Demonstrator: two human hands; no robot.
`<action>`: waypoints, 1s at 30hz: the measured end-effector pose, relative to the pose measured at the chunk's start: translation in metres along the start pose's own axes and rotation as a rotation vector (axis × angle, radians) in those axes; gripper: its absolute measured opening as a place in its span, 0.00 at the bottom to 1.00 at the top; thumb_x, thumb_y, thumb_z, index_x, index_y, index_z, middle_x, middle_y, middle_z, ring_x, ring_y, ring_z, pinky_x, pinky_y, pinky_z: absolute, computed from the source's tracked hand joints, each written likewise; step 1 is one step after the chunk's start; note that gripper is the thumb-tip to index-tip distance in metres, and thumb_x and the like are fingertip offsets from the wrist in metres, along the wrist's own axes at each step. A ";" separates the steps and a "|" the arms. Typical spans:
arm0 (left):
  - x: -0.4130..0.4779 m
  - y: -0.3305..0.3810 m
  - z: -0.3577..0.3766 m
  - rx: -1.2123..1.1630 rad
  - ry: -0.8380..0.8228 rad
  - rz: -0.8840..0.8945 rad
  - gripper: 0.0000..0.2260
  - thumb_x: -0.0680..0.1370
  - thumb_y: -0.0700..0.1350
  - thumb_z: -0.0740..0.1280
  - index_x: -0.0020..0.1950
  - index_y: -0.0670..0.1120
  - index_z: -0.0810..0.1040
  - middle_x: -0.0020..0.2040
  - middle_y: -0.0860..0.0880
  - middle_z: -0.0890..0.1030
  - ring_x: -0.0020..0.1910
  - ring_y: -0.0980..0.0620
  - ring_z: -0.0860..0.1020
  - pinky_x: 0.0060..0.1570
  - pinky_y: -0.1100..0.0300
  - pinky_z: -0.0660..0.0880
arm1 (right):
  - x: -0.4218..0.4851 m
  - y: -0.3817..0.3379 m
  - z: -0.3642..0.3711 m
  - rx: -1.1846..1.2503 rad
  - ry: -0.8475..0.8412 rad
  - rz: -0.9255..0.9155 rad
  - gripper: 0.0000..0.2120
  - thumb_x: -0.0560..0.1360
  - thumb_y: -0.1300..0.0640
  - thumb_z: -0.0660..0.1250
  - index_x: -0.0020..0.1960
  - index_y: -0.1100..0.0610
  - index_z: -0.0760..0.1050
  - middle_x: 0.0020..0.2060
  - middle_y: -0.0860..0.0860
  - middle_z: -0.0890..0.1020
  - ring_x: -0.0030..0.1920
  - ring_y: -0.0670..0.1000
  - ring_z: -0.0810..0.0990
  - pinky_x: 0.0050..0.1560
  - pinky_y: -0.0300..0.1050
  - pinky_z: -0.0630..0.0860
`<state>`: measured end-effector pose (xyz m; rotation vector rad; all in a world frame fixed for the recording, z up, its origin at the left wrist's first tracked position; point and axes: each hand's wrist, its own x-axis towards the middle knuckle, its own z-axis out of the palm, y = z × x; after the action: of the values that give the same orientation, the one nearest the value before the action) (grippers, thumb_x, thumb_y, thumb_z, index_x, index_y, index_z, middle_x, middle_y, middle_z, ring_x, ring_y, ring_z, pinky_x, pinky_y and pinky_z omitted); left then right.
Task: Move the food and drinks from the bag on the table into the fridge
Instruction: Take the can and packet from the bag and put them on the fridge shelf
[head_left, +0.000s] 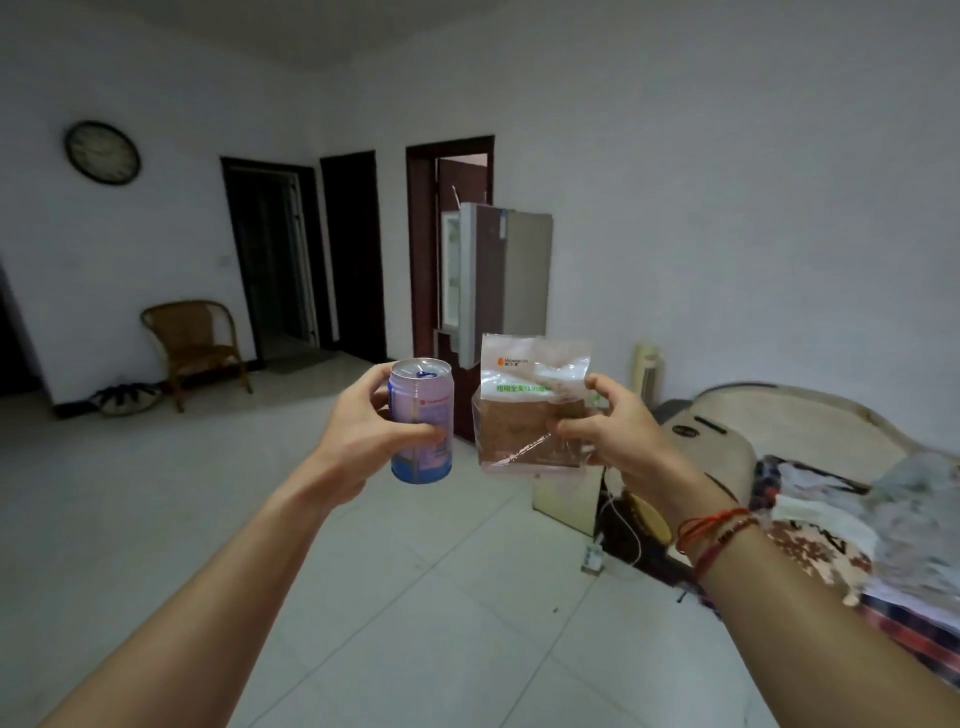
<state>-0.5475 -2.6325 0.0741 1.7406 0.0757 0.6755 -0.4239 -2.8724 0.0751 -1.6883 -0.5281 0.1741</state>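
My left hand (363, 434) grips a pale purple and blue drink can (422, 422), held upright in front of me. Beside it, my right hand (615, 434) pinches a clear plastic packet of brown bread (524, 415) by its right edge. Both are raised at chest height over the tiled floor. The fridge (498, 275) stands across the room against the far wall, straight beyond the two items, with its upper door swung open to the left and white shelves showing inside. The bag and the table are out of view.
A wicker chair (195, 343) stands at the back left beside dark doorways (275, 260). A sofa (810, 447) piled with cloth fills the right side, with a small cabinet (566, 499) and cable near it. Open tiled floor (415, 571) leads toward the fridge.
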 end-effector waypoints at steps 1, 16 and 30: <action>-0.001 -0.001 -0.007 0.008 0.009 0.005 0.28 0.62 0.29 0.79 0.55 0.52 0.77 0.47 0.49 0.84 0.46 0.51 0.83 0.44 0.53 0.83 | 0.004 0.000 0.007 0.004 -0.010 -0.007 0.25 0.71 0.69 0.75 0.62 0.50 0.75 0.50 0.57 0.86 0.43 0.54 0.86 0.39 0.49 0.80; 0.017 -0.032 -0.079 0.035 0.049 -0.012 0.26 0.66 0.32 0.77 0.54 0.57 0.76 0.51 0.52 0.83 0.53 0.49 0.81 0.44 0.57 0.80 | 0.053 0.014 0.083 0.041 -0.077 -0.047 0.26 0.68 0.67 0.78 0.62 0.51 0.77 0.50 0.58 0.86 0.40 0.54 0.86 0.44 0.55 0.83; 0.111 -0.096 -0.105 0.012 0.093 -0.042 0.26 0.66 0.32 0.78 0.53 0.56 0.76 0.50 0.53 0.83 0.51 0.53 0.81 0.42 0.58 0.81 | 0.165 0.043 0.121 0.064 -0.103 -0.032 0.27 0.68 0.62 0.80 0.63 0.50 0.76 0.51 0.56 0.86 0.46 0.53 0.86 0.35 0.41 0.78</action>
<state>-0.4766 -2.4692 0.0442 1.7135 0.1807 0.7264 -0.3169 -2.6962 0.0399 -1.6133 -0.6200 0.2534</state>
